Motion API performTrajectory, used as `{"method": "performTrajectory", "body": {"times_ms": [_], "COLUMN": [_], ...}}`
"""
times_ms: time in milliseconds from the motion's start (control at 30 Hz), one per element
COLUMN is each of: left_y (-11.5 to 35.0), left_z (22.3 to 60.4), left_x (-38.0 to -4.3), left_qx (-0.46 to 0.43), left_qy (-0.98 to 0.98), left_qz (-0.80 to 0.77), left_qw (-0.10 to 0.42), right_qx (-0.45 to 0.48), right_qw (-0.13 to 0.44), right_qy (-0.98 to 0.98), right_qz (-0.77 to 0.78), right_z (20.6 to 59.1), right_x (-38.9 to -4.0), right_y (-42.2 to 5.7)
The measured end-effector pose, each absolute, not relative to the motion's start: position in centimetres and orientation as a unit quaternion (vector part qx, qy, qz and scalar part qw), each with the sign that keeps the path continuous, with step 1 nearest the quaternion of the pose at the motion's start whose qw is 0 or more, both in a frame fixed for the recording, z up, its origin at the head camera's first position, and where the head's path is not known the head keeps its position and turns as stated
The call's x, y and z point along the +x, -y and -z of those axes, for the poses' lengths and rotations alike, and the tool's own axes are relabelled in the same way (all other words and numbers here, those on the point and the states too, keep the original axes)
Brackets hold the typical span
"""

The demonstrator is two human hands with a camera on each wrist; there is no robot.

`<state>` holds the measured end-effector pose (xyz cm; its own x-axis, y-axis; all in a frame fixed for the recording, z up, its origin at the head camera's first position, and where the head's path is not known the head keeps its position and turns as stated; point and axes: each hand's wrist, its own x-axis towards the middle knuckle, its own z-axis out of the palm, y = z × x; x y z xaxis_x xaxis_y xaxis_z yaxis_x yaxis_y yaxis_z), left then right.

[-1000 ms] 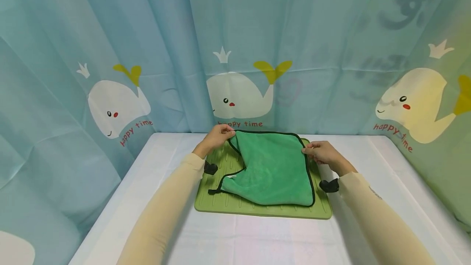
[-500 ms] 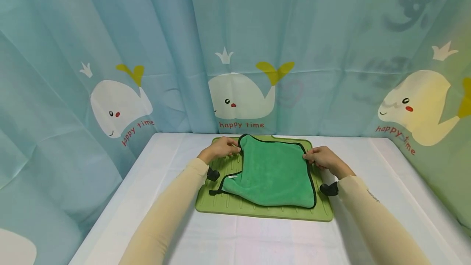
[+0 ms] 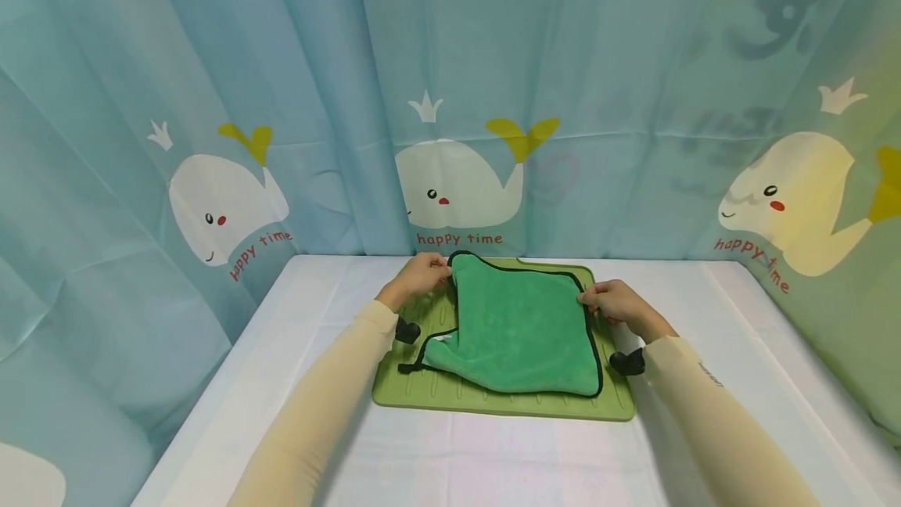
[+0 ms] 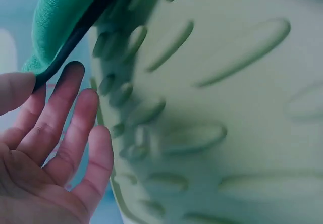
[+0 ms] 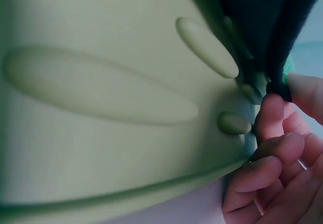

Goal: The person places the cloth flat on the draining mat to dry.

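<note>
A green cloth (image 3: 528,327) with black edging lies over a light green ribbed mat (image 3: 507,407), its far edge raised. At its far left corner my left hand (image 3: 421,275) pinches the black edging. In the left wrist view the thumb and index finger of the left hand (image 4: 60,148) grip that edge while the other fingers extend loosely. My right hand (image 3: 621,305) pinches the cloth's right edge near the far corner. The right wrist view has the right hand's (image 5: 282,163) thumb and finger on the edging. A black loop (image 3: 411,368) sticks out at the cloth's near left corner.
The mat lies on a table with a white cover (image 3: 521,460). Behind it hangs a blue-green curtain (image 3: 605,202) printed with whales, close to the table's far edge. A black strap piece (image 3: 628,362) shows at the right wrist.
The left hand first moved nearer and slightly right with its corner, then a little back left. The corner's fold opened out. The right hand came slightly nearer, still holding the edge.
</note>
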<state>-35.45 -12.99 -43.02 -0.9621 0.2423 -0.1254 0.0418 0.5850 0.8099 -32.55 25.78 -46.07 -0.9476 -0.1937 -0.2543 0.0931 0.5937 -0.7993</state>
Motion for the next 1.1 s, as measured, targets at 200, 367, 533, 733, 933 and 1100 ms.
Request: {"method": "performTrajectory", "body": {"times_ms": [200,367,533,733,933,1100], "left_y": [14.2,14.6,14.4,14.4,14.7,14.8], "left_z": [42.6,42.3,42.6,43.5,44.5,44.3], "left_x": [-35.7,-35.7,-35.7,-35.6,-35.4,-35.1], "left_qx": [0.039,0.020,0.018,0.013,0.031,0.034], "left_qy": [-0.865,-0.864,-0.869,-0.861,-0.861,-0.874], "left_qz": [-0.486,-0.491,-0.486,-0.493,-0.478,-0.461], "left_qw": [0.118,0.109,0.085,0.123,0.169,0.149], "right_qx": [-0.026,-0.027,-0.019,-0.015,-0.025,-0.021], "right_qw": [0.155,0.148,0.126,0.142,0.145,0.128], "right_qy": [-0.877,-0.871,-0.877,-0.879,-0.882,-0.887], "right_qz": [0.454,0.468,0.464,0.454,0.447,0.443], "right_z": [46.0,46.0,46.0,46.0,46.0,46.2], "right_x": [-32.5,-32.6,-32.9,-32.9,-32.7,-32.6], "right_y": [-26.0,-26.0,-26.1,-26.0,-26.0,-25.9]}}
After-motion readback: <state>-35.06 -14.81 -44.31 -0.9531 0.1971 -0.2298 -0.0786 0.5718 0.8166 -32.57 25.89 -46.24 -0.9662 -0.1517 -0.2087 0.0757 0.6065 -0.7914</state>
